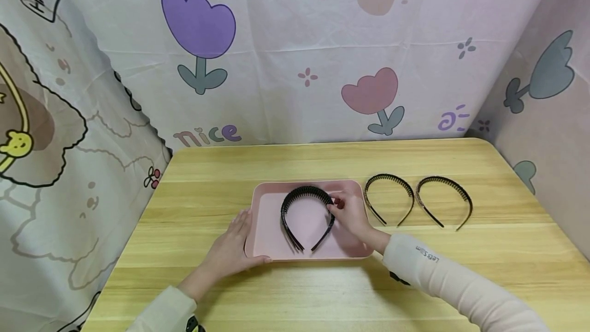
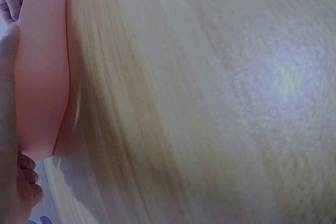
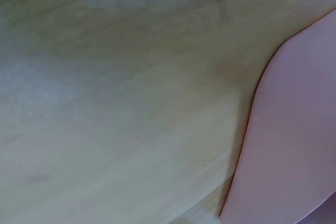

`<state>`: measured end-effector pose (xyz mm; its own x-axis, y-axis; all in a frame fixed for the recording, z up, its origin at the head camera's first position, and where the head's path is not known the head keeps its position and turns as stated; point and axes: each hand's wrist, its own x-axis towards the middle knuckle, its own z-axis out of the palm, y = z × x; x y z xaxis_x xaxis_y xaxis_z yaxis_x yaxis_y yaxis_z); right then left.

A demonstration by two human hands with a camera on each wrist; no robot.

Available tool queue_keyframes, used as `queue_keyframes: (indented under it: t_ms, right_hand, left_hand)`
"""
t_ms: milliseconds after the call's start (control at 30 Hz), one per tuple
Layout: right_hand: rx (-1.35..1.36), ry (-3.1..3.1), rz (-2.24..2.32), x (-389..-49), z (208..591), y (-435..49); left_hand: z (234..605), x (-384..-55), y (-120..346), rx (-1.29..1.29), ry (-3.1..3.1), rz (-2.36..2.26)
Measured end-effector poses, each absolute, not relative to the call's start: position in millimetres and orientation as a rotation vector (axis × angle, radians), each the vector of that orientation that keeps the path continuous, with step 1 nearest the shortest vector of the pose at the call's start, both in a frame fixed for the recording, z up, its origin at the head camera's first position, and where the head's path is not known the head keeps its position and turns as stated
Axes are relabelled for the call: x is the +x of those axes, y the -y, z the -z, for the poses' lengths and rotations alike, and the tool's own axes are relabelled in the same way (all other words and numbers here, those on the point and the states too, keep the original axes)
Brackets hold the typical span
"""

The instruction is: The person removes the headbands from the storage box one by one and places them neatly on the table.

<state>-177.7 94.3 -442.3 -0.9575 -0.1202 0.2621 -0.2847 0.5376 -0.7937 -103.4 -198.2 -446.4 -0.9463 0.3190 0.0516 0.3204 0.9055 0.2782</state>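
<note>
Several black toothed headbands [image 1: 306, 191] lie nested together in a shallow pink tray [image 1: 265, 242], their tips pointing to the front. My right hand [image 1: 352, 214] reaches over the tray's right side and pinches the right arm of a headband between thumb and fingers. How many bands it grips cannot be told. My left hand [image 1: 230, 247] holds the tray's front left corner, fingers along the left side and thumb along the front edge. In the left wrist view, fingertips [image 2: 29, 182] bend around the tray's end. The right wrist view shows the tray wall [image 3: 289, 129] but no hand.
Two more black headbands, one nearer the tray [image 1: 389, 175] and one farther right [image 1: 444, 181], lie apart on the wooden table [image 1: 322, 296]. A patterned cloth [image 1: 286, 91] hangs behind the table and at both sides.
</note>
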Motion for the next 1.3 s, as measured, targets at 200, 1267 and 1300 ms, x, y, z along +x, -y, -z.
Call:
queue_keyframes:
  t_ms: [200,1267,1300]
  right_hand:
    - [0.359,2.566,-1.437,-179.0,441.4,-95.9]
    - [0.3,2.592,-1.371,-179.1,424.2,-122.3]
    - [0.293,2.599,-1.373,-179.1,424.0,-124.1]
  left_hand:
    - [446.5,-102.9,197.2,-0.523,3.051,0.44]
    - [444.5,-107.1,198.0,-0.553,3.03,0.424]
    - [444.5,-107.2,198.0,-0.555,3.028,0.429]
